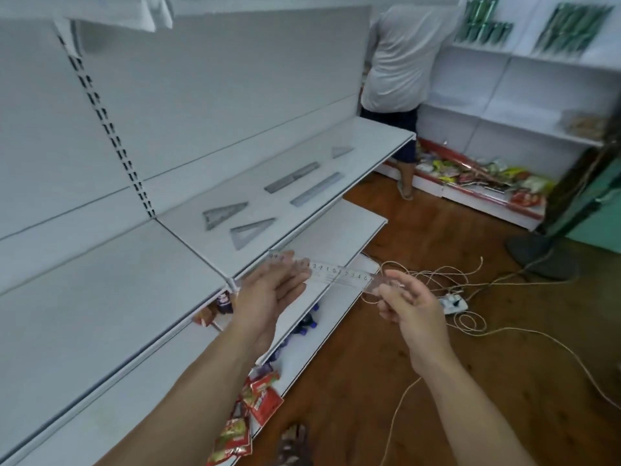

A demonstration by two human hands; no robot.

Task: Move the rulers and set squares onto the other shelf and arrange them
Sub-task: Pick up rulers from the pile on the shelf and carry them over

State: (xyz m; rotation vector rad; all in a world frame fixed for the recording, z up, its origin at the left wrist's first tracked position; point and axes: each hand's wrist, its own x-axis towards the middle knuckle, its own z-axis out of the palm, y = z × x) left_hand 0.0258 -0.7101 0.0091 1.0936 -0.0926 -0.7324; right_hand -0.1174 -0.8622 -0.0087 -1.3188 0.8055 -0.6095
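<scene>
White shelf (191, 233) w/ set squares (223, 213), rulers (317, 189). Off its front edge: clear ruler (339, 274) pinched by R hand (410, 307), propped on flat L hand (268, 294), prob. keeps level.

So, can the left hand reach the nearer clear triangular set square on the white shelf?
Probably yes: the nearer clear triangular set square lies by the white shelf's front edge, just beyond the left hand, nothing between. That hand must first leave the clear ruler to the right hand.
</scene>
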